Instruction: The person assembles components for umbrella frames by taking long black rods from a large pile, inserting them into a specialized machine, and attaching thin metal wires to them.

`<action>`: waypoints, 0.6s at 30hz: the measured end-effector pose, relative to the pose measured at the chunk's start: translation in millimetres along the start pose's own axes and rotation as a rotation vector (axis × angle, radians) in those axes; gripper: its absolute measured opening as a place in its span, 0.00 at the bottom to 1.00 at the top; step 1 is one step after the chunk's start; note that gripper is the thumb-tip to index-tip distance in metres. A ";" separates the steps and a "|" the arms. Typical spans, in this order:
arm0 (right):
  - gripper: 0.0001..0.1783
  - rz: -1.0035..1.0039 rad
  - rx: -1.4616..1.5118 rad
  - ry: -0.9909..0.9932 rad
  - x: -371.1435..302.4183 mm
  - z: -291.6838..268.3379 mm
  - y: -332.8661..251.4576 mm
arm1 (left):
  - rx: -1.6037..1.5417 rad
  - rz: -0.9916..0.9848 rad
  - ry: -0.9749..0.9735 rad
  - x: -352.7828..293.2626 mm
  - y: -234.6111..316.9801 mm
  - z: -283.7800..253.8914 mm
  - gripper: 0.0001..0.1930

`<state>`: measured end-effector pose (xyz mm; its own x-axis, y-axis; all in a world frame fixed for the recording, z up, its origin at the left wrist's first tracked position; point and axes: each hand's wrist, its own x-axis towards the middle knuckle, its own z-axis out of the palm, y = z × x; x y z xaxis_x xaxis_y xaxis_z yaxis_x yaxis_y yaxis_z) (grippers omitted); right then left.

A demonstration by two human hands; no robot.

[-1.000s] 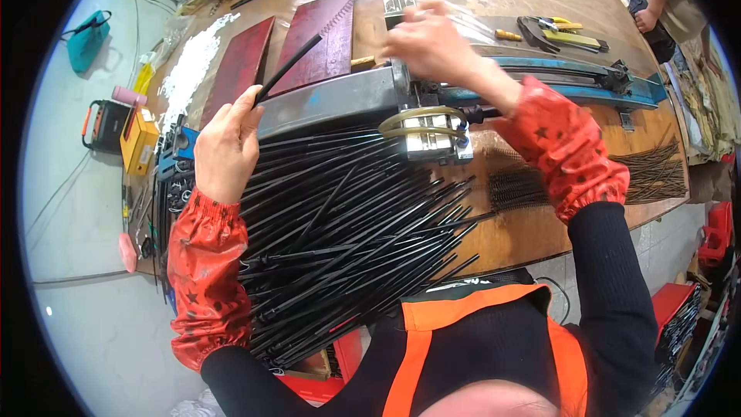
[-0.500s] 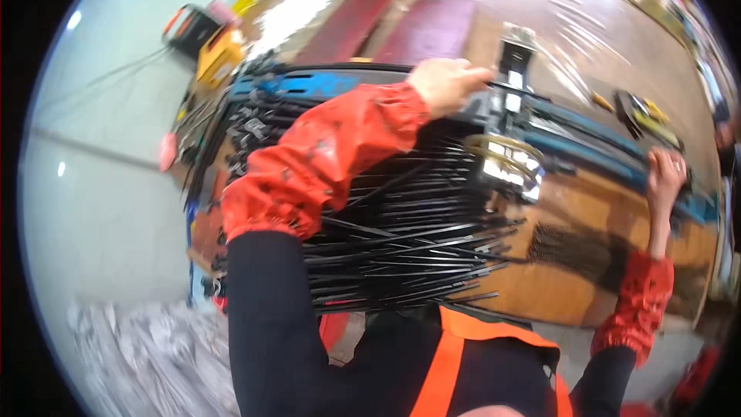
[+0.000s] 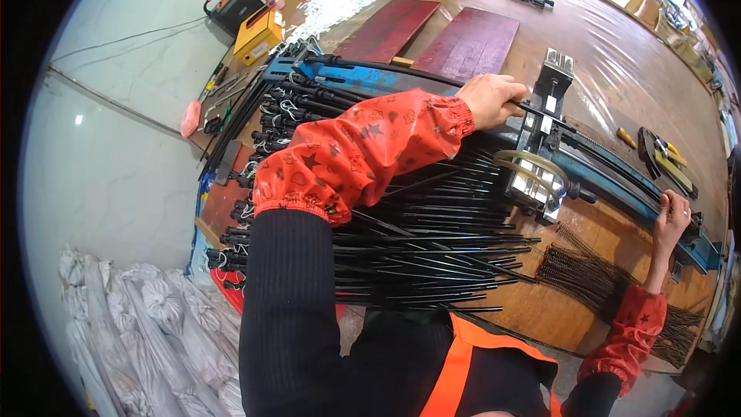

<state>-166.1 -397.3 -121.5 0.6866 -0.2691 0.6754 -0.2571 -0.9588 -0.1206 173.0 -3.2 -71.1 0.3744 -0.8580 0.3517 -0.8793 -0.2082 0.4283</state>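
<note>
My left hand is closed round a long black rod, just left of an upright metal clamping fixture. The rod lies along a blue metal rail and reaches the fixture. At the far right, the fingers of my right hand are curled together at the right part of the rail, beside the end of a dark thin length; what they pinch is too small to make out. Below my left sleeve, many black rods lie in a pile, with white loops at their left ends.
Long dark coil springs lie on the wooden table at the right. Two dark red boards rest behind the rail. Pliers lie at the back right. A yellow box and hand tools sit at the left edge.
The view has shifted, so the bench now appears lower and to the right, and sharper. My left hand stays beside the fixture and my right hand at the rail's right part.
</note>
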 end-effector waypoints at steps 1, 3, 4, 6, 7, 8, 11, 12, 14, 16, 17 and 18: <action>0.08 0.000 -0.009 0.003 0.0 0.5 -0.5 | 0.013 0.005 0.020 -1.2 -0.1 1.4 0.12; 0.08 0.005 -0.015 0.015 -0.1 1.2 -4.1 | 0.033 0.040 0.064 -3.5 -1.0 4.5 0.12; 0.08 0.011 -0.013 0.025 -0.5 0.5 -7.9 | 0.046 0.049 0.077 -4.1 -2.2 5.7 0.12; 0.09 0.036 -0.047 0.038 -6.6 -4.5 -4.7 | 0.060 0.082 0.097 -0.4 -2.3 11.2 0.12; 0.10 0.056 -0.084 0.042 -12.1 -8.9 2.2 | 0.075 0.133 0.126 3.5 -2.7 13.7 0.12; 0.11 0.081 -0.126 0.047 -18.4 -14.8 9.4 | 0.073 0.148 0.123 7.9 -4.3 14.4 0.12; 0.18 -0.094 -0.060 -0.066 5.5 -17.8 -81.6 | 0.150 0.147 0.053 2.2 -9.9 12.5 0.12; 0.19 -0.133 -0.010 -0.053 8.0 -16.1 -105.4 | 0.142 0.114 -0.035 1.3 -7.4 7.6 0.12; 0.21 -0.206 0.004 0.021 8.2 -6.0 -140.5 | 0.232 0.009 -0.169 -2.7 -9.9 7.3 0.13; 0.15 -0.159 0.072 0.052 -6.9 -6.0 -148.7 | 0.324 0.015 -0.098 2.5 -3.1 15.0 0.12; 0.13 -0.128 0.094 0.062 -11.4 -10.8 -154.0 | 0.310 0.021 -0.097 5.5 -0.8 19.2 0.12; 0.12 -0.093 0.123 0.033 -16.3 -12.4 -156.8 | 0.306 0.024 -0.093 9.2 2.3 19.8 0.11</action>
<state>-145.4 -241.5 -104.5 0.6802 -0.1773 0.7113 -0.1070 -0.9839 -0.1429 168.6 -20.9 -83.4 0.3368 -0.9005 0.2751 -0.9404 -0.3071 0.1458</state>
